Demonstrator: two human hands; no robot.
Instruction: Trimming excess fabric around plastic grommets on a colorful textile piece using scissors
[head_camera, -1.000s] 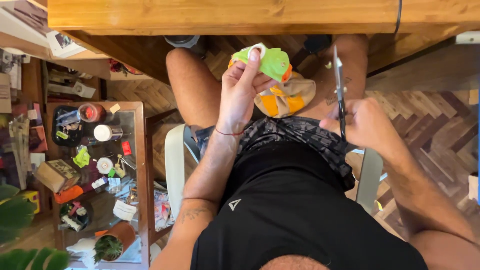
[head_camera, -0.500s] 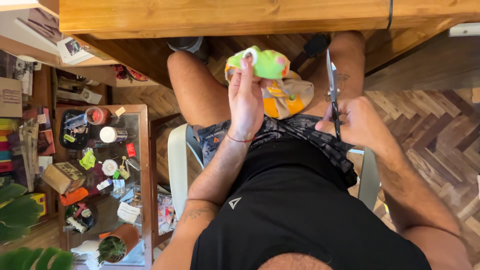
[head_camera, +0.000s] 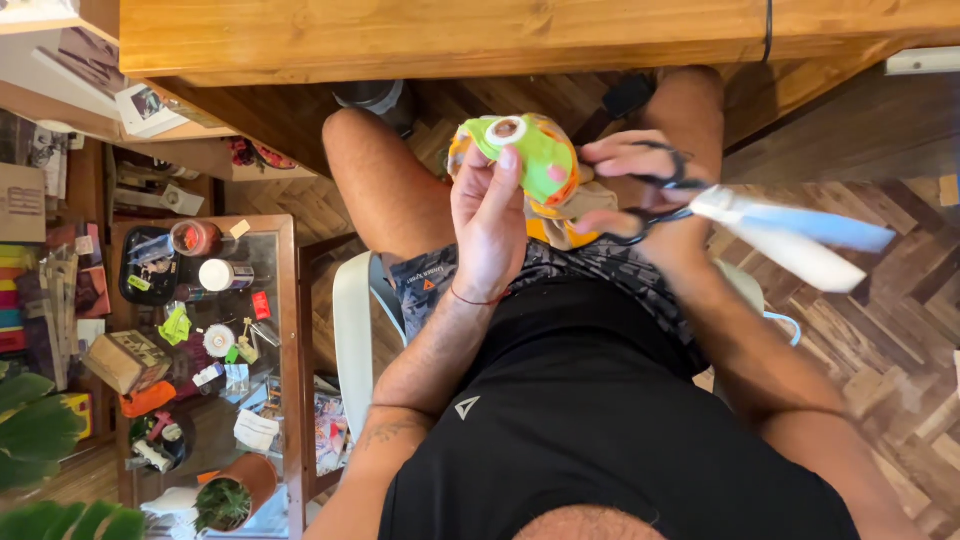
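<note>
Scissors (head_camera: 760, 225) now swung sideways beside toy (head_camera: 530, 160)

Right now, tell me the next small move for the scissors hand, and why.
Probably turn the scissors so the blades face the green and orange toy. The right hand touches the toy, held by the left hand, but the blades point away.
</note>
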